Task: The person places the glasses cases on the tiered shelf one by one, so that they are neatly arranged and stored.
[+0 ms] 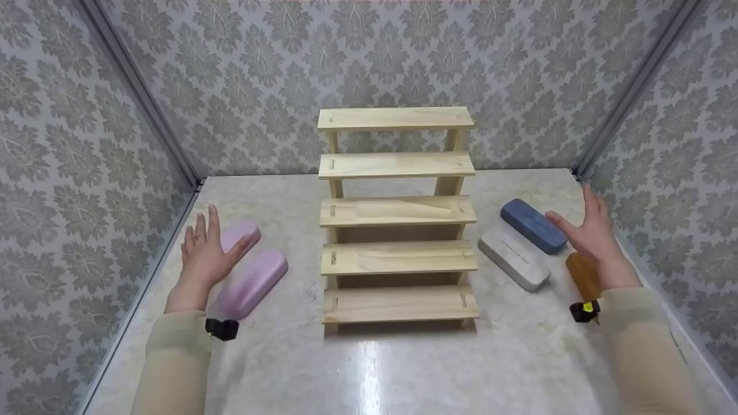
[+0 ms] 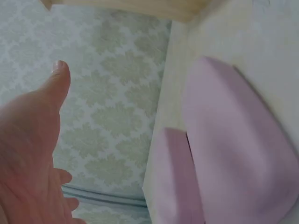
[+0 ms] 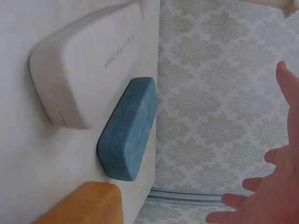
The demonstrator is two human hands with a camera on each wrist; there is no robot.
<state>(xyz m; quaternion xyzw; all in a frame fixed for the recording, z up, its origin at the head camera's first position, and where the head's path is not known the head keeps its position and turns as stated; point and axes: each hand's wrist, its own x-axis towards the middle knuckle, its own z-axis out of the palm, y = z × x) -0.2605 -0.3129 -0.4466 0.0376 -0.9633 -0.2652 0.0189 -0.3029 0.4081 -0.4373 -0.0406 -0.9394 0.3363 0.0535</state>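
My left hand (image 1: 204, 259) hovers with spread fingers above two lilac glasses cases; the nearer case (image 1: 260, 282) lies fully on the table and the farther case (image 1: 245, 230) is partly covered by the hand. On the right, my right hand (image 1: 594, 242) is held up, fingers extended, holding nothing. Beneath and beside it lie a blue glasses case (image 1: 533, 226), a white glasses case (image 1: 513, 259) with small lettering and an orange-brown case (image 1: 582, 276), partly hidden by the wrist. Both wrist views show the hands apart from the cases.
Between the hands stands a pale wooden rack (image 1: 398, 213) with several stepped shelves. The marbled table (image 1: 403, 374) reflects light at its front. Patterned wall panels (image 1: 357, 57) enclose the back and both sides, with grey metal strips at the corners.
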